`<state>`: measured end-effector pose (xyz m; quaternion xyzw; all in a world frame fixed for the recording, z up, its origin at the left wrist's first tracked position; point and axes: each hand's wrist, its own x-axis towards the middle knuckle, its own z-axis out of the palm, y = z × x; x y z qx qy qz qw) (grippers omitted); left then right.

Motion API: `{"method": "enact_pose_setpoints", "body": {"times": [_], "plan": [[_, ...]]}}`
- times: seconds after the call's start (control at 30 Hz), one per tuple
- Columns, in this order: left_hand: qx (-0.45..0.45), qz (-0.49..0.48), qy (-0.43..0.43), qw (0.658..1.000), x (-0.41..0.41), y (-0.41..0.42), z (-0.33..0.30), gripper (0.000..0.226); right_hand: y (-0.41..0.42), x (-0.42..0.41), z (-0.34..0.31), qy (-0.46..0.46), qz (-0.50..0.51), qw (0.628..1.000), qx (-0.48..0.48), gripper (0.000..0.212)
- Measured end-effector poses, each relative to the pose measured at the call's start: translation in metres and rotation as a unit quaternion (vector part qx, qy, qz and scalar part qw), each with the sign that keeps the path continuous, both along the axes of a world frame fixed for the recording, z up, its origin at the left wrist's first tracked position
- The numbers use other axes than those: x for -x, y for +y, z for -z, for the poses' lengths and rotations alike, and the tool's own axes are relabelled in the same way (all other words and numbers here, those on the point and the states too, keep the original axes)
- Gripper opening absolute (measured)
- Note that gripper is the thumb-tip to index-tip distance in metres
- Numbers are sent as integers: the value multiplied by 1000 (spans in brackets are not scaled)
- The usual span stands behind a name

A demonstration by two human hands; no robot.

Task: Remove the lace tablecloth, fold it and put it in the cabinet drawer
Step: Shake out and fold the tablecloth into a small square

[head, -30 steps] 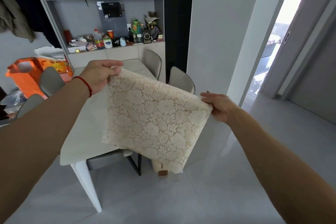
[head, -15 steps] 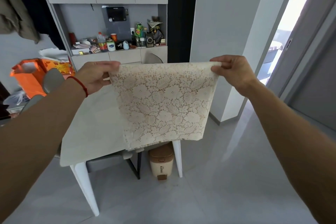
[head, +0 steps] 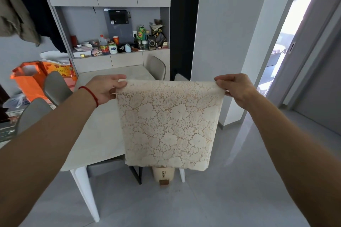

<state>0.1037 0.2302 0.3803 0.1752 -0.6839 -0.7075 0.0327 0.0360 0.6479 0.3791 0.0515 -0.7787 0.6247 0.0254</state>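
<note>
The cream lace tablecloth [head: 167, 125], folded into a rectangle, hangs in the air in front of me. My left hand [head: 106, 88] pinches its top left corner and my right hand [head: 234, 87] pinches its top right corner, so the top edge is level and taut. It hangs over the near right corner of the bare white table [head: 96, 131]. The grey wall cabinet [head: 112, 61] with flat lower fronts stands behind the table.
Grey chairs [head: 55, 86] surround the table. A beige bin [head: 163, 175] sits on the floor under the table's near end. An orange bag [head: 29, 83] lies at left. The cabinet counter holds several bottles and jars [head: 105, 46]. A doorway [head: 287, 33] is at right.
My right hand rose from low on the right to the same height as my left. The cloth went from slanting to hanging straight and level, and both hands have moved lower in view.
</note>
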Motion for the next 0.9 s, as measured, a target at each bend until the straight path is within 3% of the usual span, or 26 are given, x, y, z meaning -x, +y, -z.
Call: {"method": "enact_pose_setpoints", "body": {"times": [0.13, 0.3, 0.43, 0.57, 0.67, 0.73, 0.8, 0.9], "plan": [[71, -14, 58, 996, -4, -3, -6, 21, 2, -3, -1, 35, -5, 999, -29, 16], [190, 36, 91, 977, -10, -8, -15, 33, 4, -8, -8, 98, 14, 981, -168, 23], [412, -26, 120, 903, -17, 0, -17, 36, -1, -12, -14, 138, 50, 963, -224, 22], [502, -80, 150, 848, -18, 17, -14, 28, -9, -10, -14, 139, 66, 952, -265, 19], [516, -116, 155, 834, -18, 26, -13, 22, -14, -9, -13, 144, 64, 928, -339, 21], [512, -127, 152, 836, -17, 26, -12, 22, -14, -10, -10, 145, 60, 940, -304, 20], [456, -123, 160, 867, -18, 24, -10, 19, -13, -12, -7, 138, 77, 959, -233, 17], [284, -116, 183, 934, -18, 27, -9, 11, -15, -15, -3, 168, 116, 969, -140, 25]]}}
